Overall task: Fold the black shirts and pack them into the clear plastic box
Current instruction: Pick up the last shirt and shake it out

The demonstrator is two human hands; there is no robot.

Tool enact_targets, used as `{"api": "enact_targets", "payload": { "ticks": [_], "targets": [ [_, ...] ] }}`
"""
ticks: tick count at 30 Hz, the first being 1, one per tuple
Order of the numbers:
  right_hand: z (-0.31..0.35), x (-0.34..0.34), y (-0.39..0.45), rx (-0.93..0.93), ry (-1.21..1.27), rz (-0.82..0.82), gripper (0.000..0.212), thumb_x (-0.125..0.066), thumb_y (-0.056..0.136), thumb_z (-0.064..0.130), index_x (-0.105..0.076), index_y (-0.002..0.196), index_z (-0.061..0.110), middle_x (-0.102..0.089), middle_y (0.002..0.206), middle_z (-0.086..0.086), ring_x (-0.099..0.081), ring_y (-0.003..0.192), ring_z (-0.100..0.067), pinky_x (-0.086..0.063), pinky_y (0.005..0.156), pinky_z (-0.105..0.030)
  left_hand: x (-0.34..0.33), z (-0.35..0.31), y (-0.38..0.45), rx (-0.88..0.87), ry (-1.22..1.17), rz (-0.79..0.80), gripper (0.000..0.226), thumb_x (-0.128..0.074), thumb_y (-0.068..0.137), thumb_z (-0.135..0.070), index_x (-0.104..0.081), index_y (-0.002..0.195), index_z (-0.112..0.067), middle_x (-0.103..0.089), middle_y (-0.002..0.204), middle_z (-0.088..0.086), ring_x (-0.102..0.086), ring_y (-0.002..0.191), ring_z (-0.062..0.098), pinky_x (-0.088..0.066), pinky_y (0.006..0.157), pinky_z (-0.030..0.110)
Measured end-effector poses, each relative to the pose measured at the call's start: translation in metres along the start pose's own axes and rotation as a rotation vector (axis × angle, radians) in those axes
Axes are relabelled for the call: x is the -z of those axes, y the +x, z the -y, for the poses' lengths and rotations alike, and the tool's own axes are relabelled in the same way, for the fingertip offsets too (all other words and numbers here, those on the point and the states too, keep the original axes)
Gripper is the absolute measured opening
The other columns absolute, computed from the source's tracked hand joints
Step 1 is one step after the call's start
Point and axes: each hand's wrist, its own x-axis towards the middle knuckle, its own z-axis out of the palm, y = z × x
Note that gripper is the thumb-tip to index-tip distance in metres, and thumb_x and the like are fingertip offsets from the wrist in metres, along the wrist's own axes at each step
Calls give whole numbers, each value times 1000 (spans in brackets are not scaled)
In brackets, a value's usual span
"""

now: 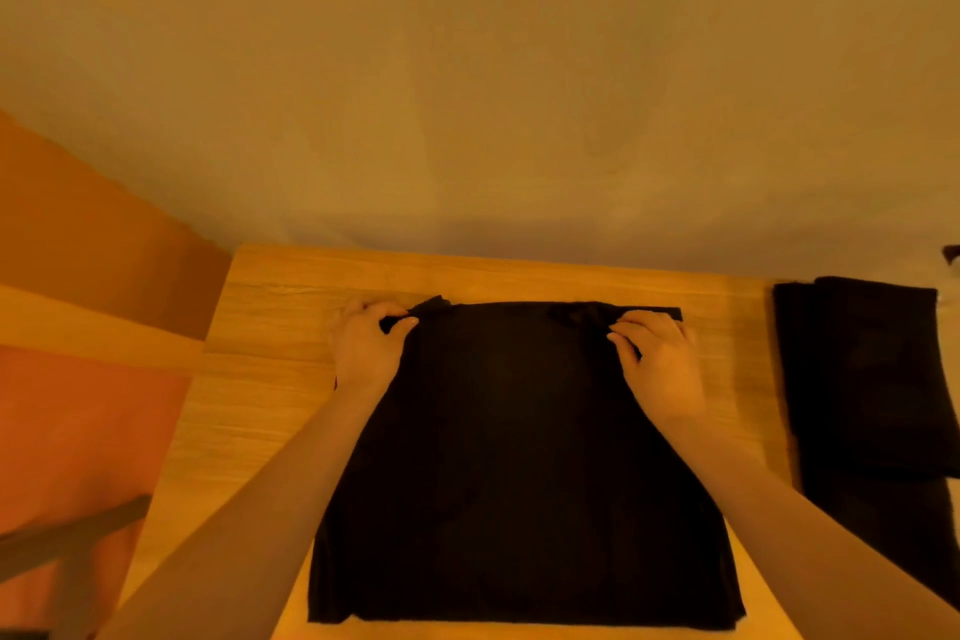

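Observation:
A black shirt [519,457] lies flat on the wooden table [270,379], reaching from the far middle of the table to its near edge. My left hand [366,343] pinches the shirt's far left corner between thumb and fingers. My right hand [657,359] pinches the fabric at the far right corner. More black cloth [862,379], folded or stacked, lies at the table's right end. No clear plastic box is in view.
A pale wall or sheet [519,94] rises right behind the table's far edge. To the left of the table is an orange surface [78,405] with a dark bar [67,541] across it. A small dark object [951,255] shows at the right border.

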Motion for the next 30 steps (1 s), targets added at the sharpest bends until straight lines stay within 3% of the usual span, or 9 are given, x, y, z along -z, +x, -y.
{"api": "enact_targets", "payload": {
  "ticks": [3, 5, 7, 10, 15, 20, 25, 28, 30],
  "targets": [
    [8, 12, 9, -148, 231, 30, 18, -59, 89, 5, -68, 103, 1, -69, 97, -9, -65, 89, -23, -44, 81, -23, 6, -5, 0, 35, -134, 17, 21, -60, 90, -23, -66, 103, -8, -63, 110, 8, -55, 108, 24, -42, 89, 29],
    [10, 22, 15, -300, 344, 77, 23, -50, 95, 13, -64, 110, 2, -62, 87, 0, -57, 74, -5, -42, 66, -8, 13, -11, 0, 60, -227, 60, 19, -56, 92, -19, -63, 105, -6, -62, 108, 8, -56, 104, 21, -41, 83, 25],
    [8, 29, 17, -369, 408, 106, 20, -46, 96, 14, -62, 105, 6, -54, 79, 9, -49, 69, 1, -40, 58, -5, 22, -17, -5, 58, -311, 87, 15, -55, 92, -18, -60, 102, -9, -62, 104, 6, -55, 99, 16, -41, 82, 25],
    [11, 40, 11, -419, 540, 186, 17, -45, 97, 14, -61, 103, 13, -59, 89, 9, -55, 90, -11, -40, 72, -8, 38, -18, -23, 63, -392, 131, 8, -55, 92, -15, -58, 98, -11, -61, 101, 4, -56, 96, 15, -44, 82, 28],
    [17, 62, -27, -502, 691, 266, 26, -44, 97, 17, -63, 114, 16, -62, 108, 2, -56, 105, -15, -46, 94, -34, 65, 6, -68, 82, -508, 231, 5, -55, 92, -14, -58, 90, -18, -63, 91, 5, -60, 88, 22, -46, 77, 32],
    [29, 93, -84, -580, 838, 275, 28, -45, 97, 11, -68, 91, 24, -68, 99, -2, -62, 98, -19, -50, 90, -38, 97, 26, -121, 78, -540, 349, 8, -53, 93, -17, -59, 97, -19, -67, 97, 6, -63, 91, 23, -48, 71, 37],
    [48, 131, -137, -557, 892, 400, 26, -42, 97, 11, -67, 98, 15, -70, 92, -2, -65, 89, -13, -49, 74, -26, 139, 37, -163, 21, -592, 529, 9, -50, 94, -9, -59, 95, -11, -68, 85, 7, -63, 79, 22, -45, 65, 36],
    [56, 149, -166, -523, 891, 388, 27, -40, 97, 10, -67, 94, 14, -69, 77, 4, -64, 74, -7, -46, 66, -23, 158, 45, -183, -1, -631, 536, 9, -51, 93, -8, -59, 95, -11, -69, 83, 5, -65, 81, 24, -47, 70, 39],
    [61, 155, -182, -535, 914, 353, 28, -40, 98, 10, -67, 94, 12, -67, 80, -1, -62, 79, -12, -46, 68, -23, 164, 49, -197, -5, -632, 503, 11, -52, 93, -8, -60, 93, -15, -71, 79, 0, -66, 80, 22, -50, 70, 39]
  ]
}}
